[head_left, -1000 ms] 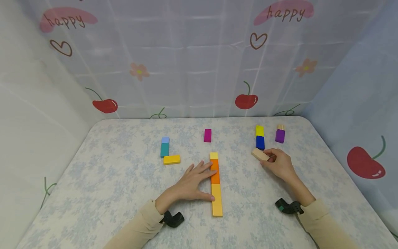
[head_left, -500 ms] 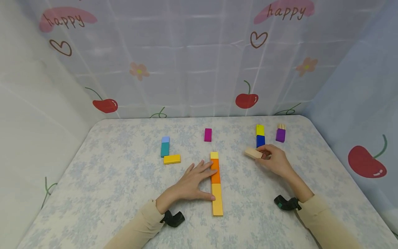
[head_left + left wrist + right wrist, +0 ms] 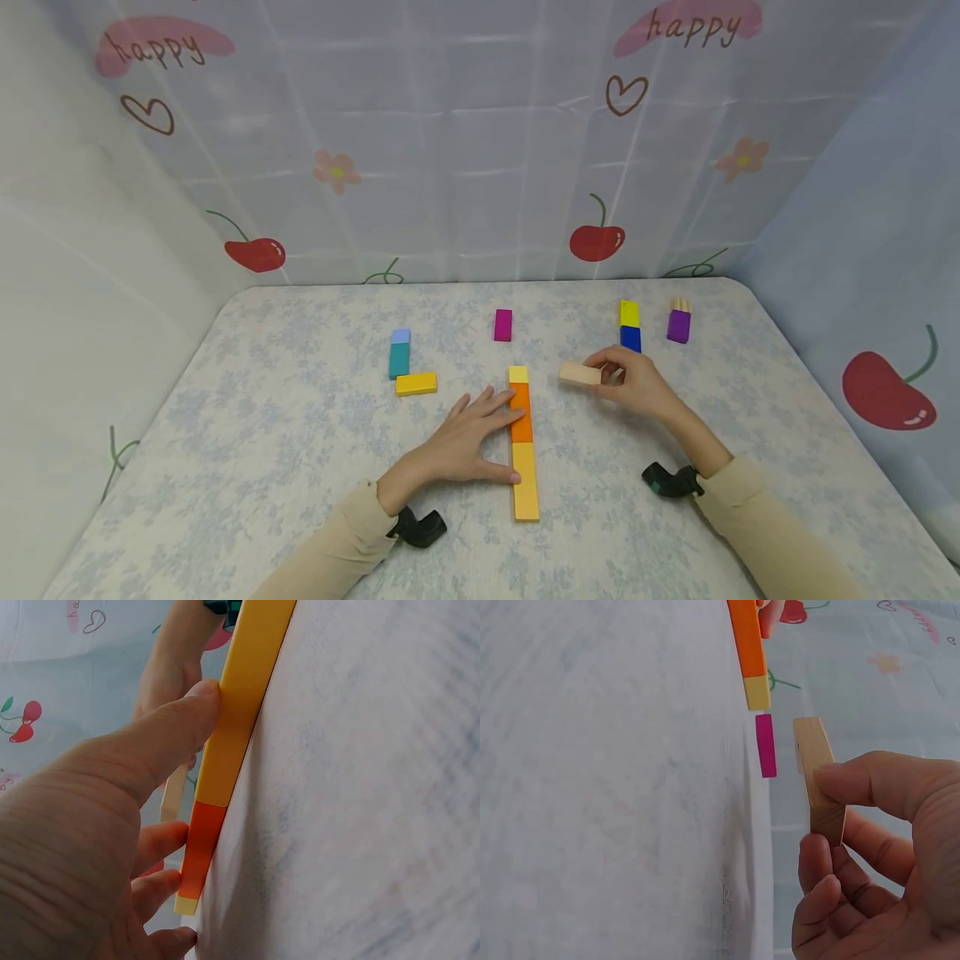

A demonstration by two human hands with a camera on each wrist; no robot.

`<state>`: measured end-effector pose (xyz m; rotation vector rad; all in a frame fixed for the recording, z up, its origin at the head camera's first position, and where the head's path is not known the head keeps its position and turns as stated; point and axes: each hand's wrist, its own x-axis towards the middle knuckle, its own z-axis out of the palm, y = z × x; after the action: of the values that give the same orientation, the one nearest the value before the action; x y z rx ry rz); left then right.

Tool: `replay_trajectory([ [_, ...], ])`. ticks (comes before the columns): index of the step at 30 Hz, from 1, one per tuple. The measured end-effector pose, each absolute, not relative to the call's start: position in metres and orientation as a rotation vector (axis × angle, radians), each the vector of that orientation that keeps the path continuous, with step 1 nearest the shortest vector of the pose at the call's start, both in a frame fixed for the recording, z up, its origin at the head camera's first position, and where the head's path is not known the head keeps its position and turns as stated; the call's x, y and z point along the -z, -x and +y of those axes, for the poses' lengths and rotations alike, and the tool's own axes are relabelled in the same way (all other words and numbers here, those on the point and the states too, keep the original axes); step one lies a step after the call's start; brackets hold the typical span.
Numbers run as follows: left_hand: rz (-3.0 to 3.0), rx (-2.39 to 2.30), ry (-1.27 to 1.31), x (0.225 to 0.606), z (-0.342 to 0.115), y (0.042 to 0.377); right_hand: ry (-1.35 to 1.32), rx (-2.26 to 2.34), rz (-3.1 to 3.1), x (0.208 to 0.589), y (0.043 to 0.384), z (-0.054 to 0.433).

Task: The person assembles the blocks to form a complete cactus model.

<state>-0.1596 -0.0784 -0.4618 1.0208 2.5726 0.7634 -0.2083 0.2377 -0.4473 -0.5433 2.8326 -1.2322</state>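
Observation:
A straight row of blocks lies on the table in the head view: a long light-orange block, an orange block and a small pale-yellow block at the far end. My left hand rests along the row's left side with fingers spread, its thumb touching the light-orange block and fingertips on the orange one. Right of the row's far end, my right hand pinches a natural wood block between thumb and fingers. The right wrist view shows this wood block up close, raised off the cloth.
Behind the row lies a magenta block. To the left are a teal block, a light-blue block and a yellow block. At back right sit a bright-yellow block, a blue block and a purple block.
My right hand has carried the wood block leftward from beside the blue block towards the row's far end, turning it more crosswise. The left hand has stayed in place.

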Motion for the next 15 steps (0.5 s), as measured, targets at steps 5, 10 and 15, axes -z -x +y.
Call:
replay_trajectory([
  [5,2.573,-0.759,-1.018,0.461,-0.078,0.159,0.599,1.232,2.784,0.449,0.210,0.232],
  [10,2.576,-0.744,-1.011,0.460,-0.078,0.160,0.679,1.235,2.712,0.450,0.210,0.226],
  [15,2.577,-0.743,-1.009,0.460,-0.078,0.160,0.741,1.235,2.660,0.448,0.209,0.217],
])
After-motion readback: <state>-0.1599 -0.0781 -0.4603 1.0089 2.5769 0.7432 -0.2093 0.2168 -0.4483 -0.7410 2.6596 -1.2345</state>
